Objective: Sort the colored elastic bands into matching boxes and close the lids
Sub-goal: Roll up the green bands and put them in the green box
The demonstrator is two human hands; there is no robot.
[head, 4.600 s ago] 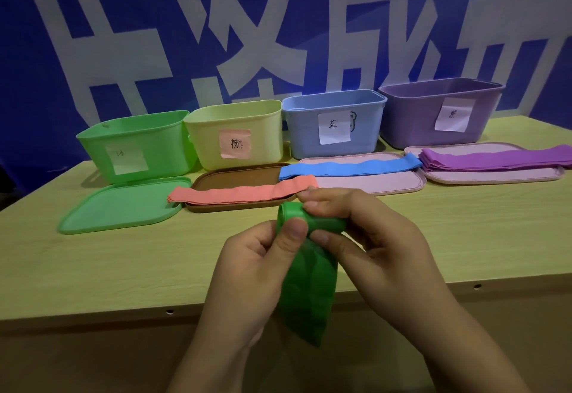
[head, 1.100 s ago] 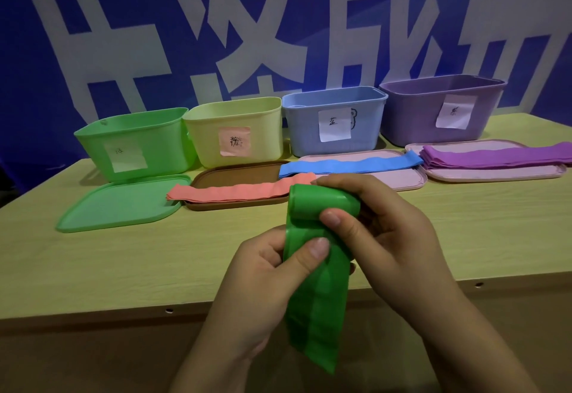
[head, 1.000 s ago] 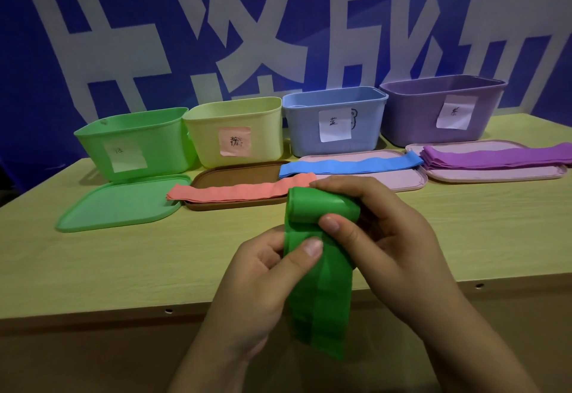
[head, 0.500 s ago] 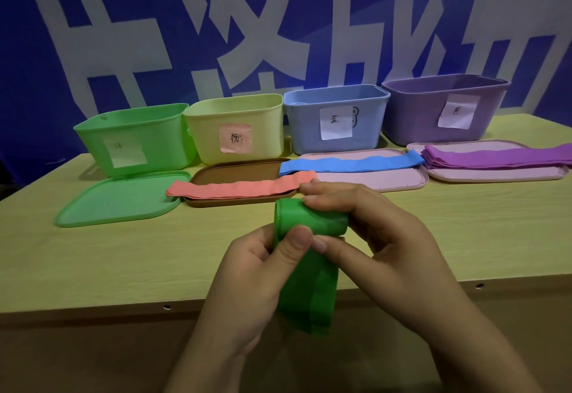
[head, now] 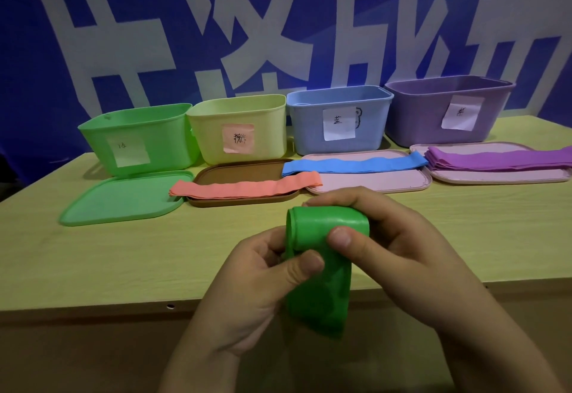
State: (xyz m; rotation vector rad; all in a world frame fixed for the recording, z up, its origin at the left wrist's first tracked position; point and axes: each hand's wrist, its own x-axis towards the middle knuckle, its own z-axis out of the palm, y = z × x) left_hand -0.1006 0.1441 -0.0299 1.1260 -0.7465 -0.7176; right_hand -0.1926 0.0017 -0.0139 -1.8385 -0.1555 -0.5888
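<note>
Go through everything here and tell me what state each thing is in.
green band: partly rolled, gripped by left hand and right hand
green box: open, lid flat in front
yellow box: open
blue box: open
purple box: open
pink band: flat across brown lid

Blue backdrop [head: 148,6] with large white characters, pale wooden table [head: 93,256], dim light

The blue box [head: 339,120] has a white label [head: 339,123] reading 蓝; the pink label [head: 238,139] on the yellow box [head: 238,128] reads 粉. The other labels are illegible.
</note>
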